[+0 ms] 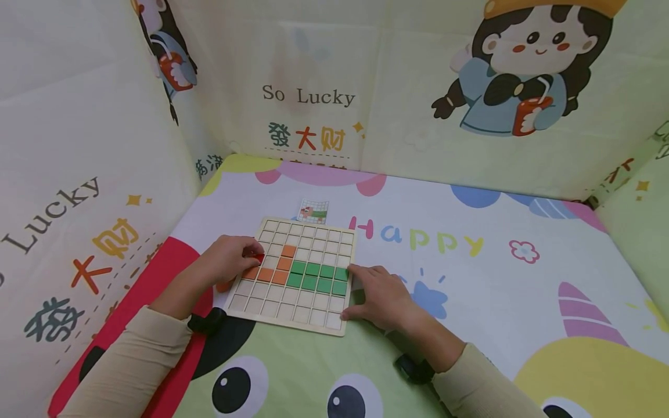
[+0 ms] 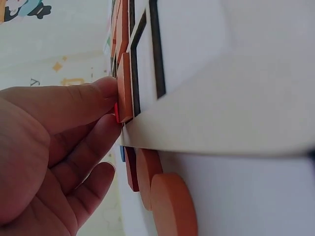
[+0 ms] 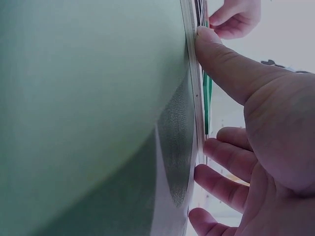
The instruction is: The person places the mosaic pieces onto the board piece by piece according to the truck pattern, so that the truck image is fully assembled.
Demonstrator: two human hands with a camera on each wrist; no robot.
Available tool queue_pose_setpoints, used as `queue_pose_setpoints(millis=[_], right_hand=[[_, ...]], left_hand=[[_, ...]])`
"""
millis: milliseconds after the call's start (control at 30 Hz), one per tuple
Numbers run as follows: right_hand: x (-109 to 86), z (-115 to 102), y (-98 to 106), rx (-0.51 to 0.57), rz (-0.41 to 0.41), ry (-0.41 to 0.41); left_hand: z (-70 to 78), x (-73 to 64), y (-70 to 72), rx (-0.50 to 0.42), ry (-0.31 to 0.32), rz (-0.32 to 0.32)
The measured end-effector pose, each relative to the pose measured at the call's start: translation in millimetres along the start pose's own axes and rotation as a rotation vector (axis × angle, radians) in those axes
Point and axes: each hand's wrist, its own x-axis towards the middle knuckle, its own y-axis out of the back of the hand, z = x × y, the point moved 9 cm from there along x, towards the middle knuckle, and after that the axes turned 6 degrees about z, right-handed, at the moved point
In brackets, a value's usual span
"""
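A wooden grid board [image 1: 303, 314] lies flat on the table cover. Green square tiles [image 1: 324, 284] fill two rows of cells towards its right side, and several orange tiles [image 1: 279, 276] sit left of them. At the board's left edge, the left hand [image 1: 230, 258] pinches a small red tile [image 1: 258, 257] between thumb and fingers. In the left wrist view that red tile is mostly hidden, close against an orange tile [image 2: 125, 88]. The right hand [image 1: 381, 299] rests at the board's right edge, thumb near the front corner and fingers extended further back.
A small printed card [image 1: 313, 211] with a coloured grid pattern lies behind the board. Beside the board's left edge are orange round pieces [image 2: 174, 206], a dark red piece [image 2: 132, 169] and a blue piece [image 2: 122, 153]. Printed cloth walls [image 1: 407, 145] surround the table.
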Motion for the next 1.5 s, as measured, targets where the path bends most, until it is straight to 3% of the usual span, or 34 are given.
queue_pose_setpoints(millis=[600, 867, 1033, 1233, 1500], right_hand=[[0.4, 0.8, -0.4, -0.001, -0.003, -0.005], [0.4, 0.8, 0.4, 0.003, 0.002, -0.006], [0.4, 0.7, 0.0, 0.002, 0.002, -0.002], [0.2, 0.4, 0.2, 0.000, 0.005, -0.001], [0.4, 0.5, -0.7, 0.000, 0.001, -0.004]], left_hand=[[-3.3, -2.1, 1.4, -0.046, 0.014, -0.019], [-5.5, -4.3, 18.4, -0.070, 0.044, 0.025], [-16.0, -4.8, 25.0, -0.055, 0.072, 0.042], [-31.7, -1.5, 20.9, -0.051, 0.123, 0.018], [-40.2, 1.7, 16.6, -0.033, 0.105, 0.016]])
